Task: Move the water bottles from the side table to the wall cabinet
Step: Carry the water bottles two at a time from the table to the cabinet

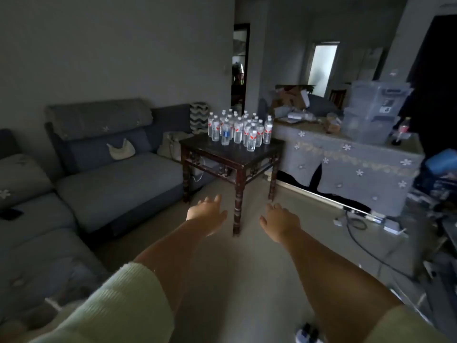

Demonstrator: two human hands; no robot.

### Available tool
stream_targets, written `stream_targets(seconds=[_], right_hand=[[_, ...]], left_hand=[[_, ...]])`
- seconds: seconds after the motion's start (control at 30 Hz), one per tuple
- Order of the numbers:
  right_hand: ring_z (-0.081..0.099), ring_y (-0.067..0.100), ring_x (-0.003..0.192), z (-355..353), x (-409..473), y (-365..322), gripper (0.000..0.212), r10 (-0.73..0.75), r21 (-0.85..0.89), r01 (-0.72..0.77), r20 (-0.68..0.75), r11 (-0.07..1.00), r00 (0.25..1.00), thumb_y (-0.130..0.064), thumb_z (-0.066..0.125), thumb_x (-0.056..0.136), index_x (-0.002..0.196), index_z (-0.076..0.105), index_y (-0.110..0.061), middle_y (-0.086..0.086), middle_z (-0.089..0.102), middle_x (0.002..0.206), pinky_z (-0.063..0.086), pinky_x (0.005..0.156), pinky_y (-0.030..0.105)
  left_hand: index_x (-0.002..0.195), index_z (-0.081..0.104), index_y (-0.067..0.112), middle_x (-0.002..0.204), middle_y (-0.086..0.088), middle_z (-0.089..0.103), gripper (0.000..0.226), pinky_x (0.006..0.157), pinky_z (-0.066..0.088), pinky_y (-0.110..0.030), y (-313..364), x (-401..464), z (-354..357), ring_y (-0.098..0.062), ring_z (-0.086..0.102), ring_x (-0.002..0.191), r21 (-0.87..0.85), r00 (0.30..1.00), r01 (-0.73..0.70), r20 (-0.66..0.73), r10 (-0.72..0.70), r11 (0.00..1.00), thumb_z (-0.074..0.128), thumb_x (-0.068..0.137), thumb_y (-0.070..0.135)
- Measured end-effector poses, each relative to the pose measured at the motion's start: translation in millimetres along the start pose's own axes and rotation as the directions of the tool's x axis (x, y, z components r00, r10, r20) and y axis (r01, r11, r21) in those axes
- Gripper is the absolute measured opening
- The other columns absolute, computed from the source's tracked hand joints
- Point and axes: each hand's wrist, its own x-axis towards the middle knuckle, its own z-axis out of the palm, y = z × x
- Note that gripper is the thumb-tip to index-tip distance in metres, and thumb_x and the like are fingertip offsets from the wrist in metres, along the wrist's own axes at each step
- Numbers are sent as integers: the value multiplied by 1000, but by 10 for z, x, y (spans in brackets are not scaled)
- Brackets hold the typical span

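Several clear water bottles (238, 128) with red-and-white labels stand clustered upright on a dark wooden side table (257, 157) in the middle of the room; one bottle (225, 134) has a blue label. My left hand (206, 212) and my right hand (280, 219) are stretched forward, palms down, fingers apart, holding nothing. Both hands are well short of the table, in front of its near leg. No wall cabinet can be made out in this dim view.
A grey sofa (111, 174) runs along the left. Right of the side table stands a long cloth-covered unit (351, 164) with clear plastic boxes (373, 110) and clutter on top. Cables and a power strip (393, 227) lie on the floor at right.
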Motion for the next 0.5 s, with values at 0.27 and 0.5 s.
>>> stream_targets(seconds=[0.27, 0.5], right_hand=[[51, 29, 122, -18, 1419, 243, 46, -42, 2, 42, 32, 999, 999, -43, 34, 101, 136, 43, -14, 12, 48, 135, 43, 94, 38], [50, 29, 121, 135, 2410, -88, 48, -116, -11, 117, 62, 993, 991, -43, 31, 102, 139, 39, -15, 11, 47, 133, 44, 92, 37]], left_hand=[[140, 31, 17, 136, -13, 45, 50, 86, 44, -41, 135, 1204, 63, -32, 45, 123, -39, 996, 81, 50, -79, 996, 37, 98, 44], [145, 28, 17, 140, -13, 40, 51, 88, 44, -40, -381, 2157, 73, -32, 42, 126, -12, 984, 165, 73, -164, 986, 35, 99, 38]])
